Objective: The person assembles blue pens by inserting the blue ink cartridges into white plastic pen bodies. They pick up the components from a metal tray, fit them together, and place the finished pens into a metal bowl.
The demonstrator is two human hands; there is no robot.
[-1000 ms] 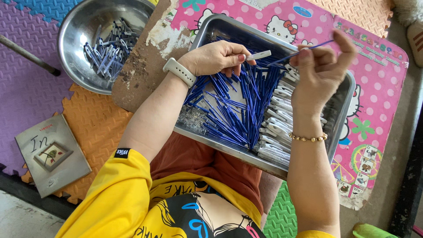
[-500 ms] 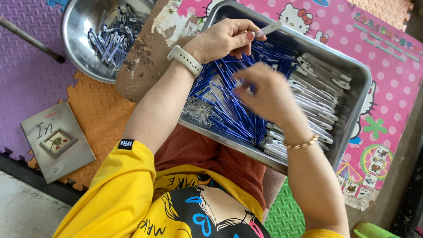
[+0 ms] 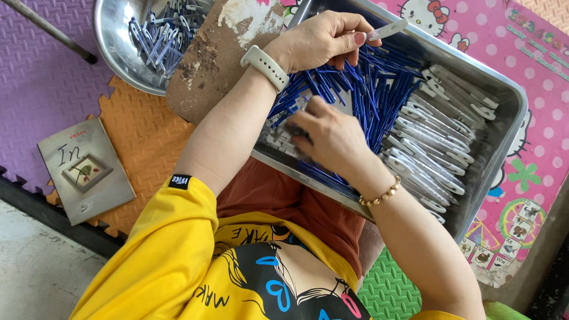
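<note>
Meanwhile, a white pen barrel (image 3: 388,29) is pinched in the left hand (image 3: 323,40) as blue refills (image 3: 379,95) are gathered by the right hand (image 3: 332,136), with many white barrels (image 3: 438,136) left in the tray (image 3: 504,124).

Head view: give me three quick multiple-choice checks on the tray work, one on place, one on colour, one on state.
1. Where is the round metal bowl?
A. on the person's lap
B. on the mat, beyond the rectangular metal tray
C. on the grey booklet

2. What colour are the thin tubes piled in the tray?
A. blue
B. red
C. green

3. What is the left hand doing?
A. lying flat and empty
B. gripping the bowl
C. pinching a white pen barrel

Answers: 1 B, the bowl sits on the purple mat past the tray's end. 2 A, the pile is deep blue. 3 C, the white piece juts from its closed fingers, while the right hand reaches into the tubes.
</note>
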